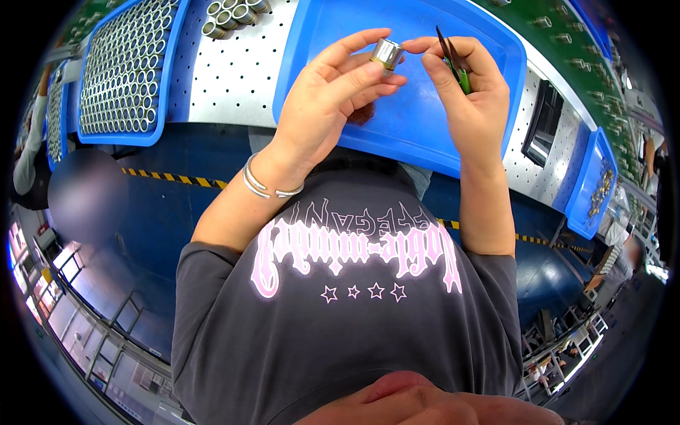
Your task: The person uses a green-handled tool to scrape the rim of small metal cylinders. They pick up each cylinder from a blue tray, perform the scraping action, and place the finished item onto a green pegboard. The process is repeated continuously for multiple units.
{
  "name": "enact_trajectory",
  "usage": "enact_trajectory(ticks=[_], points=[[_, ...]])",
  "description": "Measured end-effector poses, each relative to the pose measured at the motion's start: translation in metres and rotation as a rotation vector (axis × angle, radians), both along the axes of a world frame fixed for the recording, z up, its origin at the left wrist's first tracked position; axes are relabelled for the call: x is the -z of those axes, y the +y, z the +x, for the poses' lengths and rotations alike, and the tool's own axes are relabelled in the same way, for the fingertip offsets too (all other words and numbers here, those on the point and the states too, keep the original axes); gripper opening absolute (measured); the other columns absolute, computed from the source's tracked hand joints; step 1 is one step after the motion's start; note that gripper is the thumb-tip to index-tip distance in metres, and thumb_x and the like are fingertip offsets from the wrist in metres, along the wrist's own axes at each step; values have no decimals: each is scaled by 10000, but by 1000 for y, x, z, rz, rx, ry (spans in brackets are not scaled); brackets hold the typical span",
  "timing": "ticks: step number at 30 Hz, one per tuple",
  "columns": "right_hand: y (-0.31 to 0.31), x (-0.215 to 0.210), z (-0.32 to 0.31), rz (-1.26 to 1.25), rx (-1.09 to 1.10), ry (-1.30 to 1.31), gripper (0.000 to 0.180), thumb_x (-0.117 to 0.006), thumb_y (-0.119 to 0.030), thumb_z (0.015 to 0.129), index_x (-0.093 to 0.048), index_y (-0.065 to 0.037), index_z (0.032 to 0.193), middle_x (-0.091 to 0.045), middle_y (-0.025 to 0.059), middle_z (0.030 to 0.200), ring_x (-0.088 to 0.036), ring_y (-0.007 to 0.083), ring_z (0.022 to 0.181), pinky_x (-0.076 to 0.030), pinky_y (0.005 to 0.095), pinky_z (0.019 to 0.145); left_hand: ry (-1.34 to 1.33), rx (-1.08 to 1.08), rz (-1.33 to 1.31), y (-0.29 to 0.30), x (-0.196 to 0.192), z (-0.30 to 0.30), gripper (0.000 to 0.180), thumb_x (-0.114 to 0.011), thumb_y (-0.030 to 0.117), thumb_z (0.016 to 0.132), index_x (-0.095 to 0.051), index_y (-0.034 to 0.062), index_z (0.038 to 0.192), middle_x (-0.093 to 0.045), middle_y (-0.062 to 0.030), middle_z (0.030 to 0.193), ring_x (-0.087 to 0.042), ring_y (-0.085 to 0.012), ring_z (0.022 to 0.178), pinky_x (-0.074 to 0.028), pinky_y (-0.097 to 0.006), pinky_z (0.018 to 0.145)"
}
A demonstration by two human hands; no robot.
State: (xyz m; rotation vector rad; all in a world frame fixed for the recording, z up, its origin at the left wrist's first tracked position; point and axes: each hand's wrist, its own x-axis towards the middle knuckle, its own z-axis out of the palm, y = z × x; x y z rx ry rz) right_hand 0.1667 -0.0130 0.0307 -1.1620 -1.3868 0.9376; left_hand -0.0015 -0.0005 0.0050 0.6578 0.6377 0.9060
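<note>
Between the thumb and fingers of my left hand (326, 92) sits a short shiny metal cylinder (387, 55) with a yellowish band near its lower end. My right hand (473, 92) is closed around a small pair of tweezers or snips with dark pointed tips and green handles (460, 74); its exact kind is hard to make out. The right index finger reaches toward the cylinder and is at or very near its right side. Both hands are above a large blue tray (425, 145). A reddish-brown item (361, 114) lies in the tray, partly hidden by my left hand.
At left, a blue tray (161, 113) holds rows of metal cylinders (124, 78). Several loose cylinders (230, 15) stand on the perforated white table (237, 78). A black rectangular frame (544, 122) and a blue bin (584, 191) of small brass-coloured parts are at right. Beyond lies a green conveyor (567, 53) carrying parts.
</note>
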Motion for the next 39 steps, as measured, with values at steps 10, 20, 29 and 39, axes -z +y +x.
enact_trajectory(ticks=[10,20,29,39], points=[[-5,3,0,90,63,-197,112,-642,-3,783,-612,-22,889,-649,20,804,-445,32,556,-349,182,482,170,17,104,-4,4,4,426,-566,64,855,-467,14,1267,-629,-102,1031,-628,-105,856,-377,-165,544],[-13,-5,3,101,11,-317,97,-583,66,809,-556,13,885,-643,94,946,-562,72,772,-445,179,679,249,35,265,-7,2,6,348,-469,89,915,-473,-40,1238,-615,-107,944,-640,-161,829,-513,-250,740],[-11,-1,12,168,92,-302,121,-612,32,798,-576,9,912,-640,80,925,-533,67,702,-424,179,626,296,92,285,-6,-6,4,349,-413,96,921,-481,-22,1243,-607,-97,898,-639,-154,799,-506,-236,724],[-18,-7,9,175,77,-381,216,-725,-117,733,-654,-24,914,-647,77,808,-592,138,669,-464,228,586,122,-12,185,-2,0,6,440,-521,123,909,-374,12,1309,-569,-167,1137,-589,-192,1004,-478,-279,857]])
